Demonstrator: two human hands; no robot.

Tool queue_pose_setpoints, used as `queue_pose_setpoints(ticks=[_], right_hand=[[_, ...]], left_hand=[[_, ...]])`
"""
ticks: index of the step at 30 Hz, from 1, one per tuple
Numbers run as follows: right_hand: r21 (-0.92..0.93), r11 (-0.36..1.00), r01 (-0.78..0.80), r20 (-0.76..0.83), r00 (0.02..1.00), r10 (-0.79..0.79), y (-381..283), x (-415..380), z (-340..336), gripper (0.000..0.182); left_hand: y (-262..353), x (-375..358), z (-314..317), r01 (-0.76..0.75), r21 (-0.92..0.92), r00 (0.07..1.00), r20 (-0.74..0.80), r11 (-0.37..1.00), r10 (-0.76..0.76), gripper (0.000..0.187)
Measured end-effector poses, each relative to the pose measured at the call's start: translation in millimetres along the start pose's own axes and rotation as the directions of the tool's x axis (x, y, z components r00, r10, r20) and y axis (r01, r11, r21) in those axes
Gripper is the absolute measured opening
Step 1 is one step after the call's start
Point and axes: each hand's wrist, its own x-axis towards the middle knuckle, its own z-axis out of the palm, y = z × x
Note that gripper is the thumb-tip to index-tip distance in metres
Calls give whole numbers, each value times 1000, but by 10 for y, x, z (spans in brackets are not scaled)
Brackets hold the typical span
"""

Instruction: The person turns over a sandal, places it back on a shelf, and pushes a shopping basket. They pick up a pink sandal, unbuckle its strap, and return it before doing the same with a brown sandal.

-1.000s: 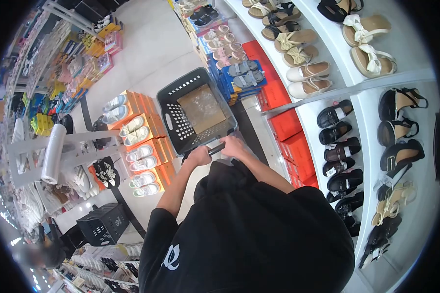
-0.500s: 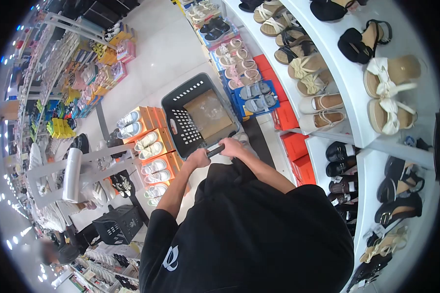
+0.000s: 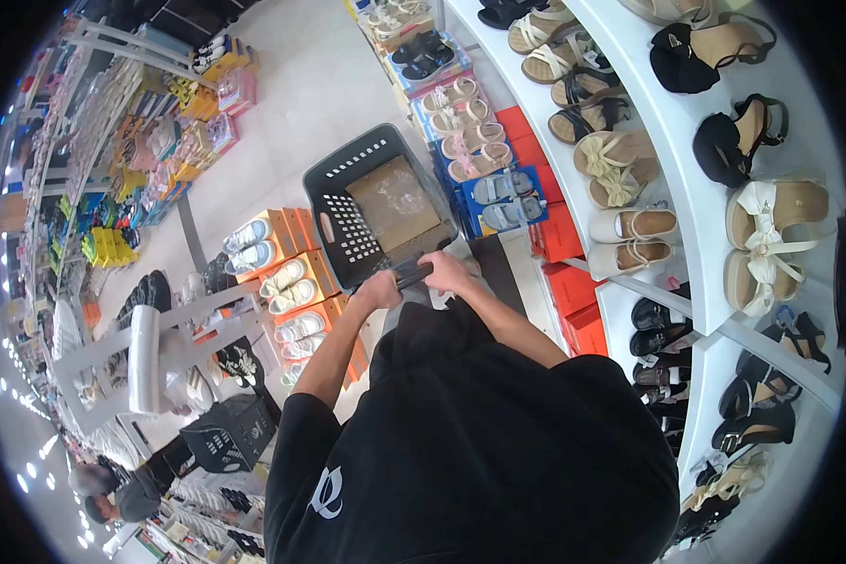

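A dark grey basket [image 3: 336,193] with slotted sides stands in the aisle in front of me, with a flat brown cardboard piece [image 3: 399,207] in its bottom. My left hand [image 3: 378,289] is closed round the left part of the black basket handle [image 3: 414,274]. On the right part of the same handle, my right hand [image 3: 445,274] is wrapped with its fingers closed. Both forearms reach forward from black sleeves.
White curved shelves [image 3: 663,141] of sandals run along the right, with red boxes [image 3: 562,235] beneath. Orange shoe boxes [image 3: 296,230] stand left of the basket. Another black basket [image 3: 230,434] and people [image 3: 136,498] are at lower left.
The basket and both hands have shifted slightly left in view, still together. The sandals on the right shelves appear further down and right.
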Motion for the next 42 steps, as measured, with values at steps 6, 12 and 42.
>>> queue_pose_setpoints(ticks=[6, 12, 42], right_hand=[[132, 991, -23, -110, 993, 37, -266, 376, 35, 43], [172, 984, -51, -130, 989, 74, -581, 638, 144, 45], [79, 997, -22, -215, 976, 38, -920, 1741, -145, 49]], left_hand=[[-244, 246, -539, -104, 83, 994, -15, 991, 105, 31], [-677, 518, -815, -169, 198, 985, 5, 966, 171, 31], [-969, 1018, -1685, -190, -18, 982, 3, 982, 190, 28]])
